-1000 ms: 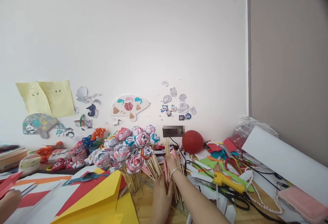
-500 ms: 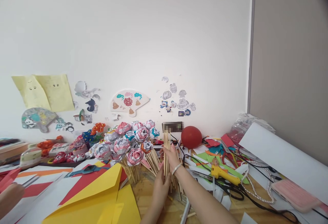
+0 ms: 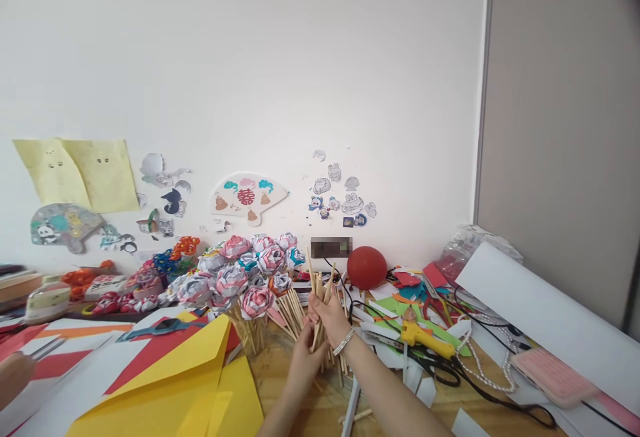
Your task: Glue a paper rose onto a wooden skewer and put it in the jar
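My right hand [image 3: 331, 320], with a beaded bracelet at the wrist, is closed round several thin wooden sticks [image 3: 320, 284]. Their upper ends rise above the fingers, some leaning apart. Just below and to the left, my left hand [image 3: 304, 358] wraps the lower part of the same sticks. Behind the hands stands a group of other wooden sticks [image 3: 291, 305], partly covered by my fingers. To the left, paper flowers [image 3: 257, 302] in white, pink and blue stand on sticks in a dense cluster.
Yellow paper [image 3: 165, 384] covers the front left. At the far left edge, another hand [image 3: 17, 376] holds a slim grey tool. A red balloon [image 3: 367, 268], a yellow glue gun [image 3: 425, 338], black cables, paper scraps and a pink keyboard-like object [image 3: 554, 376] lie to the right.
The sticks between my hands have gone from an upright, tight bundle to lower and more spread at the top. The whole view has shifted slightly.
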{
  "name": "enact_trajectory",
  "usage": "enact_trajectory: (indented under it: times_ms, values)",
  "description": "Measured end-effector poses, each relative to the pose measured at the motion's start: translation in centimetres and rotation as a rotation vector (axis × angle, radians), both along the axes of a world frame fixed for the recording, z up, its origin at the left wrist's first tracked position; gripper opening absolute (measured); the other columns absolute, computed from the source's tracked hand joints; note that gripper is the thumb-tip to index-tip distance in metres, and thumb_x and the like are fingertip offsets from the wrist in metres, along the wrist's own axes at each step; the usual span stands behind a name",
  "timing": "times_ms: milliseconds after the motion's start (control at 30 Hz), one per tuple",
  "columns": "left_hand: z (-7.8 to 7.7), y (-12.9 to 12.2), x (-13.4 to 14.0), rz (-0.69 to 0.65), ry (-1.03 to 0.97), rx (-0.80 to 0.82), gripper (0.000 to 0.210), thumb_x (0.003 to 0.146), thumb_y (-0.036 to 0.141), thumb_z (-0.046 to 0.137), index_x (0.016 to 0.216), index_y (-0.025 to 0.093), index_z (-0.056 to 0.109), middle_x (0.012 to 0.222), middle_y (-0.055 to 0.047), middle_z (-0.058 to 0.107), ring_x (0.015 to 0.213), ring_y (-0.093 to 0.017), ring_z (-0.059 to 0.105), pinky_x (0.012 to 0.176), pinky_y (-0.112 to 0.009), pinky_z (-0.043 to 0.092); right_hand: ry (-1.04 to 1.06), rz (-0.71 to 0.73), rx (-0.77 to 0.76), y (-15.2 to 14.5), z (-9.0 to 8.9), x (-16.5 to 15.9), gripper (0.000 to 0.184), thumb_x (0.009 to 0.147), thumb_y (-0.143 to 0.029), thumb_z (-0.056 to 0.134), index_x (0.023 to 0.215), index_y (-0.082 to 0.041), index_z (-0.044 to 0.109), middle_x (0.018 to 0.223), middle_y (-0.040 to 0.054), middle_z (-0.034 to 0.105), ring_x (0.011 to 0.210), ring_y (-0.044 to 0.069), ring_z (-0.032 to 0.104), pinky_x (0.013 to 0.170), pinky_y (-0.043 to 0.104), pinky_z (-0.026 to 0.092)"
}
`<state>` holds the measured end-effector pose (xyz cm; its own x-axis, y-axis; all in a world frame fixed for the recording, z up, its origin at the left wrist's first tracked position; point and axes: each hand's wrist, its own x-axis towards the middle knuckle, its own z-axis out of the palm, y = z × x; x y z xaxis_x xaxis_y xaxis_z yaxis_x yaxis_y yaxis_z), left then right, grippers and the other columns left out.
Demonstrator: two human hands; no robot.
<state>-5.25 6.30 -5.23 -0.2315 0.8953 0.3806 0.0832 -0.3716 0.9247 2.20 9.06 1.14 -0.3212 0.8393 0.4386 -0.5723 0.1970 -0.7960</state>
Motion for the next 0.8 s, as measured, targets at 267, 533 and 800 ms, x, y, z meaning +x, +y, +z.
enact_trajectory:
  times_ms: [267,533,800]
  values:
    - [-0.4,-0.2,0.6,0.002,0.023,0.007,0.028,0.057,0.019,0.06,0.084,0.014,0.059,0.078,-0.005,0.069,0.077,-0.022,0.063,0.071,-0.03,0.049,-0.114,-0.089,0.041,-1.7,0.5,-0.3,0.03,0.061,-0.038,0.073,0.064,-0.018,0.051,0.052,-0.0053,0.05,0.048,0.009,0.044,0.049,0.022,0.036]
    - [0.1,-0.6,0.4,-0.035,0.041,0.013,0.026,0.061,0.023,0.061,0.086,0.015,0.058,0.083,-0.005,0.067,0.085,-0.023,0.059,0.076,-0.031,0.046,-0.1,-0.07,0.105,-2.1,1.3,0.0,0.027,0.073,-0.044,0.061,0.071,-0.019,0.053,0.055,-0.0034,0.054,0.052,0.011,0.048,0.055,0.025,0.04]
    - [0.7,-1.3,0.6,-0.261,-0.008,-0.054,0.047,0.062,0.064,0.057,0.059,0.017,0.052,0.049,0.002,0.054,0.046,-0.012,0.05,0.049,-0.025,0.042,-0.044,0.066,0.093,-1.4,2.2,2.1,0.029,0.076,-0.048,0.056,0.082,-0.02,0.051,0.059,-0.003,0.056,0.051,0.013,0.054,0.052,0.026,0.043]
